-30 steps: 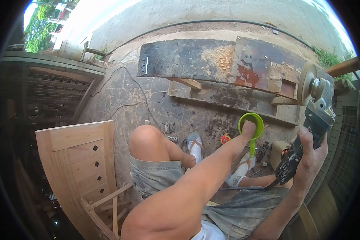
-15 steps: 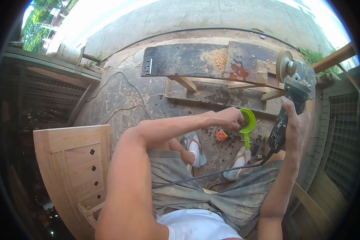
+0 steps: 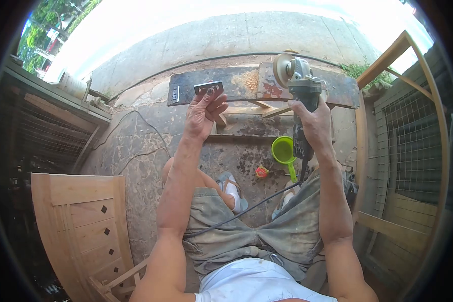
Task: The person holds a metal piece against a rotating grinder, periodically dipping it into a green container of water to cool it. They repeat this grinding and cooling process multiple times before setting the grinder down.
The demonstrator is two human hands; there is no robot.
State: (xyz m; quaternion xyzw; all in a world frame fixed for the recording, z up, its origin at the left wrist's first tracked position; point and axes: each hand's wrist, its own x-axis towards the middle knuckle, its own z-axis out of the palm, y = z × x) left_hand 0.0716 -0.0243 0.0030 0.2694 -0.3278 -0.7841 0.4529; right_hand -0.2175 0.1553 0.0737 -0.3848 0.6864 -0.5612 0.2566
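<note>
The left hand (image 3: 205, 113) is raised in front of the person, palm turned toward the camera. Its fingertips are pinched on the lower edge of a small flat metal piece (image 3: 209, 87), which stands just above them with its long side level. The other fingers are curled loosely beneath it.

The right hand (image 3: 314, 126) is wrapped tightly around the body of an angle grinder (image 3: 302, 85), held upright. The sanding disc (image 3: 281, 68) sits at the top, facing left. The metal piece is level with the grinder's head, near it but not touching.

The grinder's black cord (image 3: 246, 211) trails down across the person's lap. Behind both hands is a low, dark, stained table (image 3: 236, 78) with a patch of sawdust on it. On the stone floor below the right hand lie a green funnel (image 3: 283, 150) and, just left of it, a small red object (image 3: 261, 172). A pale wooden panel (image 3: 80, 216) with diamond cut-outs stands at lower left.
</note>
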